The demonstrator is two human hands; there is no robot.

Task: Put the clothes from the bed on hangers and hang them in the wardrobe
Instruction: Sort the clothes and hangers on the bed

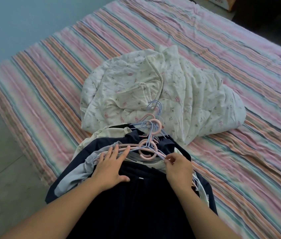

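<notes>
Left hand [109, 167] flat, fingers spread on the hangers [146, 145]; right hand [177, 165] pinching a blue hanger arm.

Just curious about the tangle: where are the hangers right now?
The hangers lie bunched atop the dark clothes pile near the bed's near edge, just before the floral quilt.

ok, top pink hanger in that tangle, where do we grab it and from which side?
Probably the pink hanger by its left shoulder bar, coming from above on the near side. That bar lies flat and exposed beside the left hand; its hook end is tangled with the blue hangers, one pinched by the right hand.
</notes>
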